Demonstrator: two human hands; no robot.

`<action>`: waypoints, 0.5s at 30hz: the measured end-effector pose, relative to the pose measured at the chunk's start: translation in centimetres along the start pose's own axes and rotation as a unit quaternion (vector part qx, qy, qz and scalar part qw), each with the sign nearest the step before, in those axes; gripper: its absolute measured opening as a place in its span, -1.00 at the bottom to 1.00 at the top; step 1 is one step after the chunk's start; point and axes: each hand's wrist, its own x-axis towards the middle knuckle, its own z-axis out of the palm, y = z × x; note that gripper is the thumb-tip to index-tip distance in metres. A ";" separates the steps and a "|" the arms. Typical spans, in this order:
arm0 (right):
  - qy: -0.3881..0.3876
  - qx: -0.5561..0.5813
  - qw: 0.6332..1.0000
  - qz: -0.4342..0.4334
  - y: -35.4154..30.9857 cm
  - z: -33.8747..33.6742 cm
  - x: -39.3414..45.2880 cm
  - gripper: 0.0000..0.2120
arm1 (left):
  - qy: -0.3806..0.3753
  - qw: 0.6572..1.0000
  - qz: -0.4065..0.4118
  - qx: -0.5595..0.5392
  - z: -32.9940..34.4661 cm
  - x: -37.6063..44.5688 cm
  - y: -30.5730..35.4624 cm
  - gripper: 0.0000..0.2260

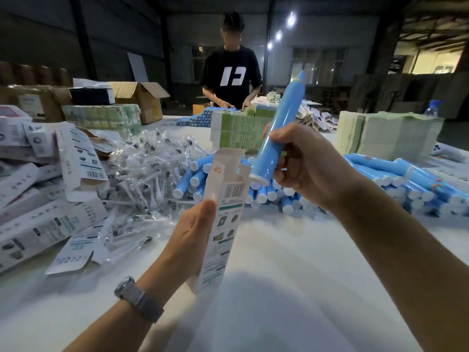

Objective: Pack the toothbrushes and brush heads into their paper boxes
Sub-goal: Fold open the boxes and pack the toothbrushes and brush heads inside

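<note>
Left hand point(189, 240) grips an open paper box point(223, 212); right hand point(308, 166) grips a blue toothbrush handle point(278, 130) beside its mouth.

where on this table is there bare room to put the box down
Bare white table lies right in front, between the two forearms and below the paper box. Another open strip runs near the left edge, under the flat boxes. Crowded: bagged brush heads left of centre, and blue toothbrush handles from centre to right.

Warehouse packing floor — cartons point(142, 97), stacked boxes point(388, 133).
</note>
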 end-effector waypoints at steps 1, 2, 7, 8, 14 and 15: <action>-0.006 0.013 0.999 -0.043 -0.8 0.9 -0.5 -0.79 | -0.001 1.000 0.006 -0.001 0.0 0.0 0.0 -0.20; 0.001 -0.001 0.997 -0.080 -1.2 1.6 -0.8 -0.83 | 0.001 1.000 0.010 -0.002 0.0 0.0 -0.1 -0.21; 0.113 -0.289 0.931 -0.193 -0.2 3.2 -1.1 -0.87 | 0.003 1.000 0.012 -0.004 0.0 -0.1 -0.1 -0.19; 0.116 -0.286 0.935 -0.178 -0.1 3.0 -0.9 -0.88 | 0.003 1.000 0.011 -0.001 0.0 -0.1 -0.1 -0.17; 0.137 -0.338 0.917 -0.163 -0.2 2.2 -0.5 -0.84 | -0.019 0.999 0.041 0.024 0.2 -0.3 0.0 -0.21; 0.139 -0.345 0.913 -0.168 -0.1 2.3 -0.6 -0.82 | -0.020 0.999 0.040 0.022 0.2 -0.3 0.0 -0.21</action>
